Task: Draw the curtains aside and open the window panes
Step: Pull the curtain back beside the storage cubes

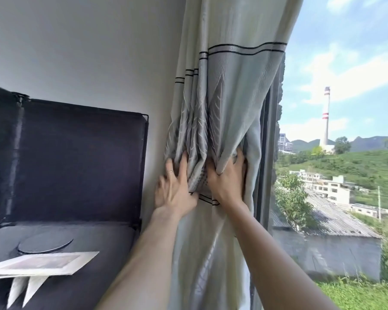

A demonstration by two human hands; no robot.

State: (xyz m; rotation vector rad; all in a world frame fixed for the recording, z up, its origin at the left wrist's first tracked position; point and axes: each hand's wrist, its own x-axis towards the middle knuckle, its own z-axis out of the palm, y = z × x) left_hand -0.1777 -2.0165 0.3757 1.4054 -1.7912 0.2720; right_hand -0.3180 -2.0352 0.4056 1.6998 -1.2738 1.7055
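Lower left of the frame: dark fabric box (76, 157) against the white wall (88, 52), round dark disc (45, 241) and a printed sheet (41, 264) lying on its floor. Centre: grey striped curtain (233, 86) bunched into folds beside the wall. Left hand (175, 189) flat on the folds, fingers spread wide, thin ring on one finger. Right hand (227, 177) just beside it, fingers dug into a fold, gripping cloth. Right of the curtain: dark window frame (267, 153), then glass showing buildings, green hillside, striped chimney (326, 117) at upper right.
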